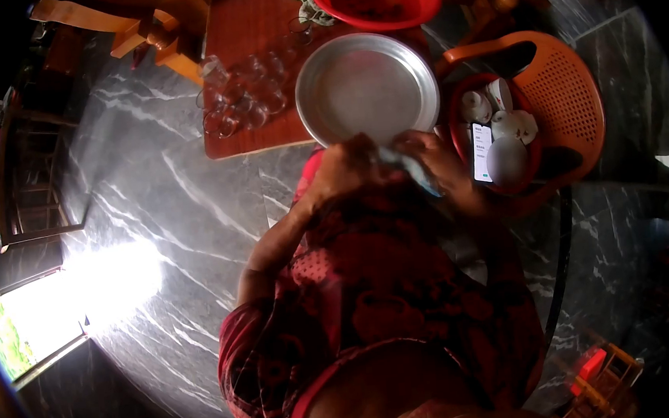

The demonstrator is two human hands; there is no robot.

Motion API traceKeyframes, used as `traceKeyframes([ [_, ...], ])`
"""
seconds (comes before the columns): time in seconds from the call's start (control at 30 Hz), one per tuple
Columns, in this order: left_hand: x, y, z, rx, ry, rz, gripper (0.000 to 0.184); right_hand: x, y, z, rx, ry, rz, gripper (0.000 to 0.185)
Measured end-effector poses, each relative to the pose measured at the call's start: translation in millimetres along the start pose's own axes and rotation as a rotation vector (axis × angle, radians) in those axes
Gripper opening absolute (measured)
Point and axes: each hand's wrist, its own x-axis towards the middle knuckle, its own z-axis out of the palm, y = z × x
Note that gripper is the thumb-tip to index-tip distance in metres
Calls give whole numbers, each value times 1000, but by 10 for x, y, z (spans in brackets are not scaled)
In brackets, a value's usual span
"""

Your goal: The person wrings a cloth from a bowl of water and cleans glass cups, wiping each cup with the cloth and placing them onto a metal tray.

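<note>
Pale cloth [416,173], between both hands [339,169]; metal tray [368,88] just beyond

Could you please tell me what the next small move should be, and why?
Probably a short rub with the cloth, worked by the right hand while the left hand steadies. The right hand holds the cloth, and the left is close beside it, near the tray. Whether the left grips anything is too blurred to tell.
</note>
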Motion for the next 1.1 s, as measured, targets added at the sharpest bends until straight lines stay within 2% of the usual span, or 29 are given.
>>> traceKeyframes([
  [0.03,-4,-121,28,-297,40,-198,39,25,77,-111,-72,57,-125,17],
  [0.1,-8,-287,33,-406,-34,-145,38,-73,-206,-122,-23,172,-194,18],
  [0.17,-3,-301,53,-1423,19,-654,41,-143,-334,-38,138,252,-283,22],
  [0.2,-32,-387,146,-1517,98,-668,47,-163,-347,-43,-26,341,-324,27],
  [0.23,-15,-406,178,-1518,98,-667,47,-239,-445,41,-27,341,-325,27],
  [0.3,31,-411,243,-1497,31,-565,50,-380,-692,340,-298,402,-314,34],
  [0.33,104,-248,328,-1506,175,-595,46,-320,-600,433,-455,403,-502,35],
  [0.43,136,-53,396,-1485,184,-510,38,-53,-248,649,-773,478,-963,37],
  [0.5,70,-77,414,-1447,252,-469,36,55,-221,642,-761,462,-975,37],
  [0.57,48,-20,330,-209,143,-83,39,161,-155,596,-613,433,-906,36],
  [0.6,31,48,350,-793,197,-443,39,194,-138,581,-539,446,-881,35],
  [0.63,19,43,354,-794,193,-445,39,197,-193,572,-591,507,-926,31],
  [0.7,13,-7,349,-995,124,-514,38,239,-171,525,-504,525,-864,28],
  [0.73,14,-73,396,-1073,116,-477,37,249,-195,524,-505,524,-864,28],
  [0.77,11,-152,390,-1074,116,-476,37,251,-231,528,-412,530,-765,26],
  [0.8,13,-238,360,-1193,-18,-469,37,257,-252,526,-320,534,-665,25],
  [0.83,19,-257,340,-1309,-157,-459,40,276,-215,503,-322,535,-664,25],
  [0.9,19,-259,360,-1360,-115,-490,38,318,-100,461,-218,516,-491,25],
  [0.97,24,-233,388,-1458,-20,-550,35,229,-127,555,-331,524,-559,23],
  [1.03,18,-208,431,-1555,79,-610,33,209,-125,631,-476,543,-747,26],
  [1.07,-13,-278,493,-1274,84,-431,32,195,-49,618,-569,511,-778,30],
  [1.1,-4,-316,514,-1274,82,-432,32,178,-4,630,-669,542,-853,32],
])
